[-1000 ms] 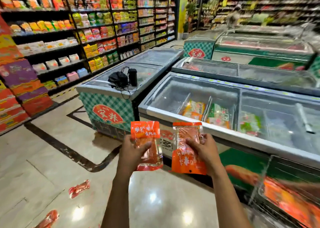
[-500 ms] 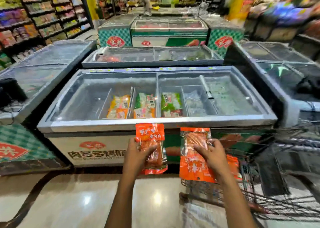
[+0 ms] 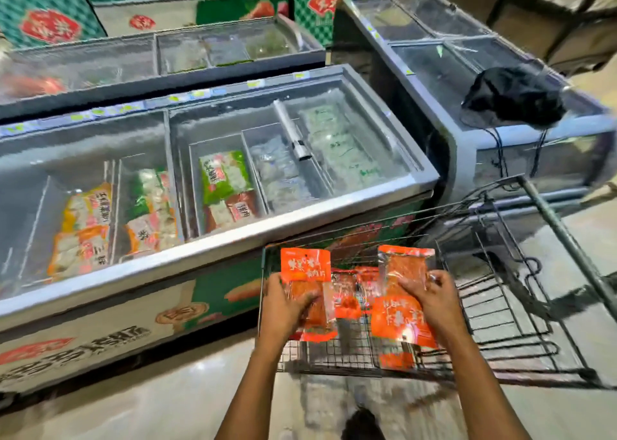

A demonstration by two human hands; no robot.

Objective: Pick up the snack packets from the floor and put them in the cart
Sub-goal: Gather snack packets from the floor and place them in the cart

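My left hand [image 3: 283, 309] grips an orange snack packet [image 3: 305, 266] upright, thumb across its clear lower half. My right hand [image 3: 430, 302] grips a second orange packet [image 3: 405, 272] the same way. Both packets hang over the near left end of a black wire shopping cart [image 3: 521, 306]. Inside the cart, between and below my hands, lie more orange packets [image 3: 350, 292] on the wire floor.
A chest freezer [image 3: 300, 219] with glass lids and frozen food packs stands directly left of and behind the cart. A second freezer [image 3: 467, 146] at the right carries a black bag [image 3: 514, 96] with cords. Glossy tiled floor [image 3: 167, 413] lies below my arms.
My view has swung right and down, and both hands with their packets have come over the cart. The floor packets seen a second ago are out of view.
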